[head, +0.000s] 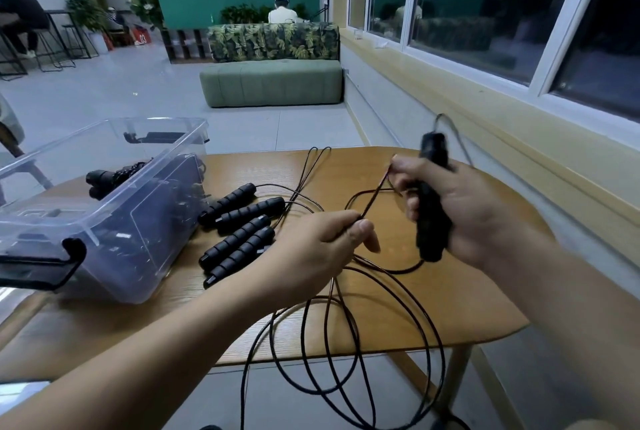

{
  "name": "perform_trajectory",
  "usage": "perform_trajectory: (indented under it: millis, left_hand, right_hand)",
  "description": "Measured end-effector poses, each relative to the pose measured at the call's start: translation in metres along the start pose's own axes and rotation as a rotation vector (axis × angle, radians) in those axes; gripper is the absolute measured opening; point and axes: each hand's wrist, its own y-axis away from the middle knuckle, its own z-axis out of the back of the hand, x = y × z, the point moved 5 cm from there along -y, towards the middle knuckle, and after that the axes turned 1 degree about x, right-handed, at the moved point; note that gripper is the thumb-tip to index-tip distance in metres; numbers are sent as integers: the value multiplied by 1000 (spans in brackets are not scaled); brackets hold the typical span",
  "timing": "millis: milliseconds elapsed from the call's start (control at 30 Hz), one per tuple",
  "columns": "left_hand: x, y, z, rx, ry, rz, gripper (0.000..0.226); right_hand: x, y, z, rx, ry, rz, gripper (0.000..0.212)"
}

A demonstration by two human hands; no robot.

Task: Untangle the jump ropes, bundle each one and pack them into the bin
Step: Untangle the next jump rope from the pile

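Handle (429, 221) stands nearly upright in my right hand (467, 208), fingers curled round it above the table (450, 291). My left hand (322, 249) pinches the thin black cord (372, 201), whose loops hang off the near edge. Four more handles (239, 232) lie just beside the clear bin (104, 221), pointing away and right. Black bundled ropes (114, 175) sit inside it.
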Motion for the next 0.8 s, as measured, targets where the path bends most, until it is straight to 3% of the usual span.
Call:
perform_trajectory:
  millis: [133,267,367,567,667,800]
  left_hand:
    - [-5,-2,1,-12,26,-22,38]
    - [-7,0,0,-4,-44,-28,34]
    - [-4,1,1,-12,-131,-6,31]
    - [0,3,5,-25,-175,10,31]
    - [3,2,6,-29,-125,22,32]
    - [-1,2,5,-35,-76,1,34]
  right_hand:
    - [-16,13,-27,131,181,-25,36]
    - [-12,14,-30,135,228,35,28]
    - [-1,10,-21,60,186,83,23]
    - [16,-10,27,-201,-119,75,25]
    - [8,-9,21,-138,-144,8,21]
    - [-3,7,-7,40,64,-36,29]
